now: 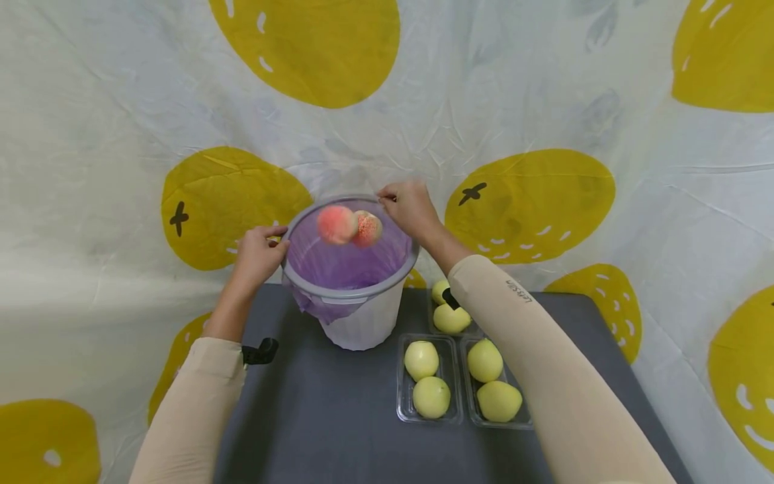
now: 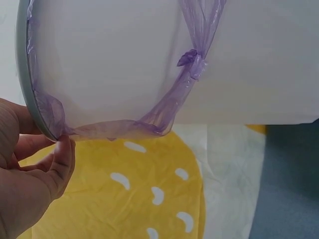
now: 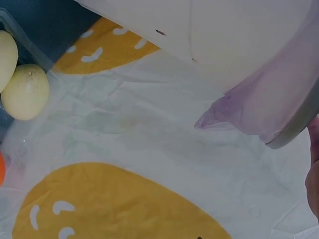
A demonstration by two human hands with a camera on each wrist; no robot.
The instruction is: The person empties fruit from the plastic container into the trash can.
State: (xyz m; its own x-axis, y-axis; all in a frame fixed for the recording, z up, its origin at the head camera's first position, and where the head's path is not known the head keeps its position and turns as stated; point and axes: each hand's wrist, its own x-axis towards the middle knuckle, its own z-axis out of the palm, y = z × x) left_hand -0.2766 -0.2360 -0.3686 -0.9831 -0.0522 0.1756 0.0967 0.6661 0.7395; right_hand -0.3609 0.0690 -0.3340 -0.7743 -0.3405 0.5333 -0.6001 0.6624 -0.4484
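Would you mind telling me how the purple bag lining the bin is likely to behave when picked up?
The purple bag will probably be floppy, since its edge droops in loose folds below the grey rim. It looks light, its film thin enough to see through. Its bunched knot may stay stiffer.

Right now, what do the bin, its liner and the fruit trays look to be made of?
The bin: probably plastic, off-white with little shine, going by its smooth wall; its grey rim looks like matte plastic. The liner: apparently thin, glossy purple plastic film, with see-through, crinkled folds. The trays: likely rigid clear plastic, shiny, since the dark tabletop shows through.
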